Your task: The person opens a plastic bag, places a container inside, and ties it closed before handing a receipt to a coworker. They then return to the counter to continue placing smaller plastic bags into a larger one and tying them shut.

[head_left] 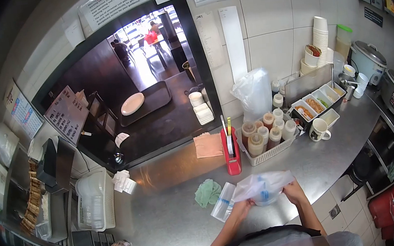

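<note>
A translucent plastic bag (264,187) with blue printing is stretched between my two hands above the front edge of the steel counter. My left hand (243,207) is closed on the bag's left side, and my right hand (293,192) grips its right edge. Whether anything is inside the bag I cannot make out. Close to my left hand lie flat clear plastic bags (223,202), partly under the held bag. A crumpled green cloth (208,192) rests just left of them. Behind the bag stands a red tape dispenser (232,157).
A basket (273,152) of several squeeze bottles sits behind my hands. Right of it are a mug (319,130) and a rack of topping tubs (318,104). Container lids fill a white basket (94,202) at left. A tray (148,104) with an oval plate (132,103) lies in the serving window.
</note>
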Tool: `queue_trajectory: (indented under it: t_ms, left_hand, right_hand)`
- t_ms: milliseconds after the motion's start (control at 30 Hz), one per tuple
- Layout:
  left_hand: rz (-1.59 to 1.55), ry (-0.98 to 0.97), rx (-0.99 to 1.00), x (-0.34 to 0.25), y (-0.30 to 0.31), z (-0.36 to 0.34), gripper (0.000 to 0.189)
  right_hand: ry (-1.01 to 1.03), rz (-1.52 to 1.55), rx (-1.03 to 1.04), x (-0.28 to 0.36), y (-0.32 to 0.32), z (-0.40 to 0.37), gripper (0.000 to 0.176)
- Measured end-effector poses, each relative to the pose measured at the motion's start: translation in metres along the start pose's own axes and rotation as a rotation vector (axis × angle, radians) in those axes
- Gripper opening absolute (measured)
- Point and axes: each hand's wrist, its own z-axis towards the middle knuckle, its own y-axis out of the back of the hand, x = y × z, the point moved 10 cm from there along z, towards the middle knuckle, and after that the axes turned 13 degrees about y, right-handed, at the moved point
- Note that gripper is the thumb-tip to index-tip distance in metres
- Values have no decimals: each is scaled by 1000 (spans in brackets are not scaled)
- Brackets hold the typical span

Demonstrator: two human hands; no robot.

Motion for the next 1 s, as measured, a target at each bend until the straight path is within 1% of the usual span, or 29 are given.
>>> queue_trajectory:
  t_ms: [33, 67, 100, 133, 167, 233, 300, 367, 467, 567, 633, 667, 733, 767, 833, 900, 933, 967, 1000]
  left_hand:
    - [-154, -2, 124, 4, -1, -7, 18]
    - [-309, -2, 247, -2, -12, -19, 21]
    - [-303, -7, 195, -3, -14, -29, 21]
    - [-299, -12, 142, -10, -30, -51, 21]
    - [-297, -17, 88, -13, -37, -64, 22]
    - [-254, -8, 61, 3, -36, -68, 22]
    - [-231, -5, 39, 12, -35, -69, 21]
    - [-227, -16, 23, 8, -41, -71, 21]
    - [-280, -82, 212, 12, -36, -61, 23]
    - [-332, -32, 232, 38, -6, -44, 22]
    - [-344, 0, 266, 39, -5, -43, 20]
    - [-350, 16, 282, 40, -5, -43, 20]
    - [-177, 0, 166, 43, 7, -41, 19]
    - [-91, -8, 107, 43, 12, -42, 19]
    - [3, 25, 20, 34, 11, -40, 38]
    - [90, 10, -58, 15, -2, -44, 50]
    - [129, -21, -94, 5, -10, -48, 51]
    - [167, -53, -130, -1, -13, -52, 53]
    - [205, -50, -145, -1, -10, -51, 53]
  right_hand:
    - [-123, 207, -24, -5, -5, -9, 27]
    - [-84, 228, 6, 6, -9, -15, 30]
    - [-47, 248, 37, 17, -14, -21, 34]
    - [-12, 268, 69, 25, -18, -25, 38]
    - [-18, 201, 100, 25, -20, -29, 40]
    - [-30, 65, 157, 24, -20, -34, 43]
    - [-20, 97, 146, 25, -22, -37, 44]
    - [-15, 145, 123, 23, -24, -36, 44]
    - [-30, 223, 86, 5, -17, -35, 46]
    - [-59, 274, 112, -19, -7, -30, 46]
    - [-55, 312, 150, -21, -10, -26, 46]
    - [-57, 345, 140, -12, -15, -24, 44]
    - [-64, 409, 120, 6, -26, -21, 39]
    - [-65, 293, 138, -5, -20, -19, 37]
    - [-66, 59, 172, -34, -3, -13, 32]
    - [-83, -43, 154, -32, -3, -9, 28]
    - [-94, -94, 147, -30, -4, -7, 27]
    - [-66, -109, 166, -24, -7, -5, 31]
    - [-71, -131, 164, -22, -8, -7, 31]
